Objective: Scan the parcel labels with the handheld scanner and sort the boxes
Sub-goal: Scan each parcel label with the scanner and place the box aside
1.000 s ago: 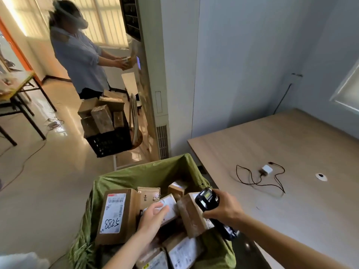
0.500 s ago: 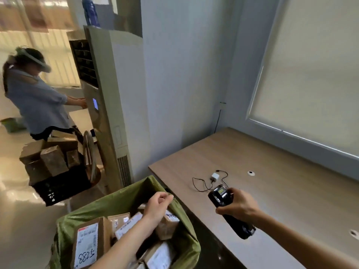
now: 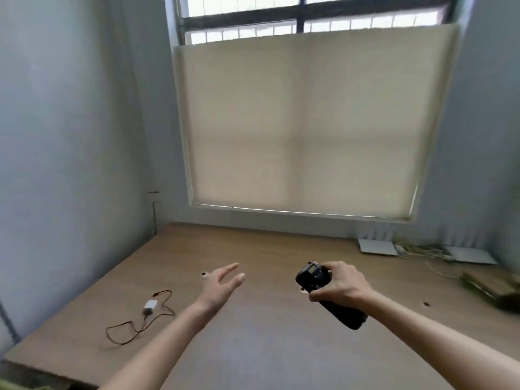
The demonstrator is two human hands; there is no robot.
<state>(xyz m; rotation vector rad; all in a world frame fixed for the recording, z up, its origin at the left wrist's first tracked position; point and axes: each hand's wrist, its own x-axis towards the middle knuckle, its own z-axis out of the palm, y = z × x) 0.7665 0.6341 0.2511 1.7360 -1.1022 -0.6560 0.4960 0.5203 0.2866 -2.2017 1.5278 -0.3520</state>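
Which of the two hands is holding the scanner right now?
The right hand: its fingers are curled round the black handheld scanner above the table. The left hand is stretched out flat, holding nothing.

Charger cable point(image 3: 140, 319) on table point(image 3: 267, 347).
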